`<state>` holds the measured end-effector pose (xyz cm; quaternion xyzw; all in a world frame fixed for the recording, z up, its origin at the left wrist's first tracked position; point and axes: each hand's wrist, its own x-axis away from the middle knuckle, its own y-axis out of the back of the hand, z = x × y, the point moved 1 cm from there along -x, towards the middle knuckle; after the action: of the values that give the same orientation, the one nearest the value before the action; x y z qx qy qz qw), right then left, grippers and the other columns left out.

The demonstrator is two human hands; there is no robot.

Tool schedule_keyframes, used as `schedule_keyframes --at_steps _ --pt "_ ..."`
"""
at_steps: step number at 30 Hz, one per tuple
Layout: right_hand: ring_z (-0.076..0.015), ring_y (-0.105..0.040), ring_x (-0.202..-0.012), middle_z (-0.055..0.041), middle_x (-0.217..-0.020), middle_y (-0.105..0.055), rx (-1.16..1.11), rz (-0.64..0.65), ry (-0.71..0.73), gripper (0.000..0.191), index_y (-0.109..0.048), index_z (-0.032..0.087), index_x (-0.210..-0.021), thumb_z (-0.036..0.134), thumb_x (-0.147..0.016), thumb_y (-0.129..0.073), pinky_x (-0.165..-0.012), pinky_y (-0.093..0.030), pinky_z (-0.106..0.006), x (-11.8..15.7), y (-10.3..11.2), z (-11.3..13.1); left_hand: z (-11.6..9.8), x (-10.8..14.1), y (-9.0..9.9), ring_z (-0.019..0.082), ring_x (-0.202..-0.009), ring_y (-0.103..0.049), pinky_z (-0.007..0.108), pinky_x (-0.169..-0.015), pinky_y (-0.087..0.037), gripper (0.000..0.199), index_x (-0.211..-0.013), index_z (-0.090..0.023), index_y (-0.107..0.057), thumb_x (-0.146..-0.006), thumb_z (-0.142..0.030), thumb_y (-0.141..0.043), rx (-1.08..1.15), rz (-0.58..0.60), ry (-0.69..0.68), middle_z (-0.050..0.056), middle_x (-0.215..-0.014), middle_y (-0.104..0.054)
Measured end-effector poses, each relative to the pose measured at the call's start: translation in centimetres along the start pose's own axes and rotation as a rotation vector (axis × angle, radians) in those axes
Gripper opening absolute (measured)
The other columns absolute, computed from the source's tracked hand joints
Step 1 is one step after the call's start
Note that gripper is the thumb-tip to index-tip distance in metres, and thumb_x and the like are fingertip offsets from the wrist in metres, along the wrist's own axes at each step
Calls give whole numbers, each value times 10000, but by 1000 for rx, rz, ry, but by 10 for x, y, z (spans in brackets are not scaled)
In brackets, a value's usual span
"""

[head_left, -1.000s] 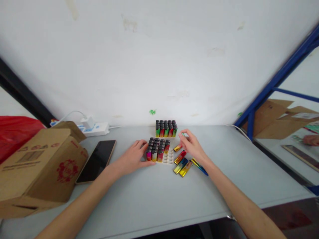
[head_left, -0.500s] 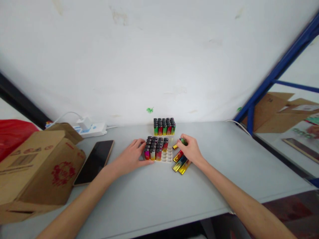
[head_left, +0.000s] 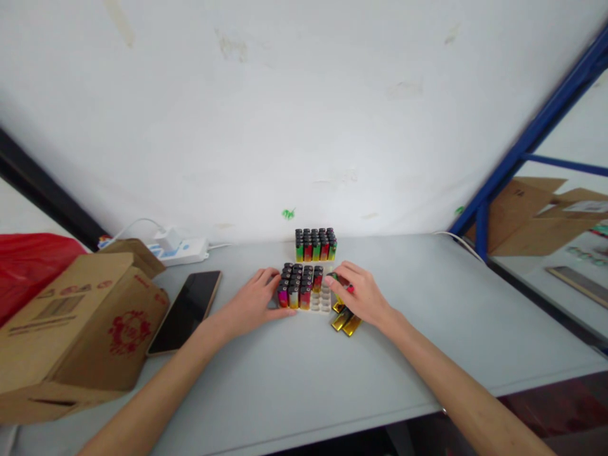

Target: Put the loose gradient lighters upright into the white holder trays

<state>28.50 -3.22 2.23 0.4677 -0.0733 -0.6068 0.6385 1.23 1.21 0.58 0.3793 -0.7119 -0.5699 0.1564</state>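
Note:
A white tray (head_left: 320, 302) with round slots stands mid-table, its left part filled with upright black-topped lighters (head_left: 293, 296). My left hand (head_left: 256, 297) rests against the tray's left side, thumb along the front edge, fingers apart. At the tray's right side, my right hand (head_left: 358, 292) has its fingers closed on a green lighter (head_left: 335, 277), held near the open slots. Gold-ended lighters (head_left: 350, 325) lie flat under and in front of that hand, partly hidden by it. Behind the tray stands a full block of lighters (head_left: 315, 246).
On the left are a cardboard box (head_left: 90, 329), a black phone (head_left: 186, 311), a white power strip (head_left: 185, 252) and a red bag (head_left: 35, 266). A white wall rises behind the table. Beyond the blue frame (head_left: 482, 225) at right lies another cardboard box (head_left: 527, 215).
My right hand has lifted the green lighter from the loose ones and tilted it more upright by the tray. My left hand stays at the tray. The view has shifted slightly.

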Motion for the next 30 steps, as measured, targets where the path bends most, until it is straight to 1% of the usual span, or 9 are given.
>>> schedule_keyframes --at_steps 4,9,14,17,21,24,27,29,30 --pt "-147 -476 -555 20 -587 -538 22 60 -42 459 -517 229 -709 547 -1034 -458 -606 -379 -295 2 -4 -2 0 0 0 308 -1246 -530 451 -1104 -454 615 -1272 -206 -623 -856 -657 -666 -1 -6 5 122 -1313 -586" --pt "-170 -611 -678 -15 -758 -689 -8 101 -42 428 -551 227 -816 535 -1066 -390 -665 -420 -287 1 -11 -4 -1 0 1 306 -1254 -527 439 -1114 -444 624 -1265 -190 -624 -862 -664 -656 -10 2 6 133 -1317 -590" --pt "-194 -601 -652 -25 -709 -661 203 111 -19 403 -550 227 -821 528 -1058 -426 -642 -387 -304 -2 -16 -1 -1 0 0 313 -1264 -526 466 -1115 -441 624 -1287 -209 -615 -870 -672 -635 9 -3 8 134 -1333 -590" --pt "-205 -594 -636 -32 -673 -644 299 131 30 404 -566 215 -805 506 -1058 -444 -657 -377 -317 -3 -20 2 1 1 -1 313 -1275 -520 471 -1126 -435 612 -1297 -224 -612 -868 -659 -644 12 -7 -1 129 -1342 -587" --pt "-178 -580 -608 -32 -679 -654 271 203 126 451 -579 199 -753 505 -1059 -450 -715 -375 -326 -4 -22 3 1 1 -1 320 -1271 -524 474 -1116 -452 583 -1285 -243 -623 -859 -639 -667 0 -10 3 123 -1335 -594" --pt "-165 -582 -615 -16 -672 -644 276 203 97 485 -569 206 -756 502 -1084 -371 -757 -376 -321 -6 -9 -2 1 0 0 315 -1251 -538 465 -1110 -457 606 -1282 -233 -622 -859 -667 -647 -2 -11 10 115 -1319 -594" --pt "-175 -596 -646 -22 -695 -647 307 108 4 494 -566 214 -788 452 -1110 -278 -761 -373 -318 -6 15 -12 0 0 1 313 -1246 -541 461 -1116 -448 646 -1273 -210 -623 -853 -700 -631 -4 0 16 120 -1314 -589" --pt "-187 -596 -658 -36 -704 -645 331 42 -67 503 -577 217 -787 439 -1109 -260 -726 -366 -317 -5 33 -21 1 -1 1 317 -1254 -537 463 -1119 -444 641 -1263 -201 -628 -852 -692 -639 -4 9 25 132 -1322 -583" --pt "-190 -596 -661 -38 -701 -641 329 35 -100 503 -590 217 -792 449 -1104 -271 -705 -362 -315 -4 42 -26 1 -1 1 320 -1258 -535 462 -1120 -442 639 -1261 -197 -630 -850 -687 -644 -4 13 30 138 -1328 -580"
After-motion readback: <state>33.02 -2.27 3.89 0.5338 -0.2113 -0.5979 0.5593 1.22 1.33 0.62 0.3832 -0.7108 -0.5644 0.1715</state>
